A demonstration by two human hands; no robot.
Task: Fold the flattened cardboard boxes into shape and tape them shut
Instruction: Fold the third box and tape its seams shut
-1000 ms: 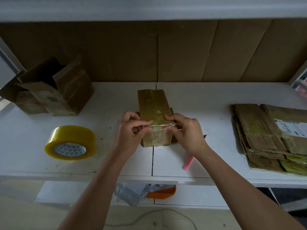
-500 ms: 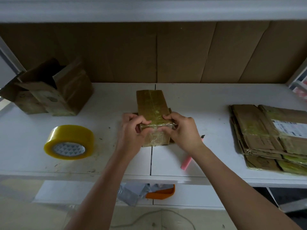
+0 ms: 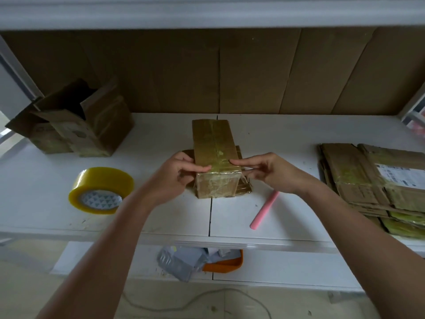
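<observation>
Box [image 3: 215, 155] sits on the white table [image 3: 276, 134] right between my two hands, long side running away from me, tape already wrapped over its near end. My left hand [image 3: 177, 173] has thumb and forefinger pressing the tape down at the left top edge; my right hand [image 3: 264, 171] does the same at the right edge, fingers mostly straight, touching rather than gripping. Loose crinkled tape sticks out just below my right fingertips. If I don't smooth that, it'll probably fold on itself or lift the seam. Pink cutter [image 3: 264, 209] lies near my right wrist, tape roll [image 3: 101, 191] out past my left, flat boxes [image 3: 372, 178] way off right.
</observation>
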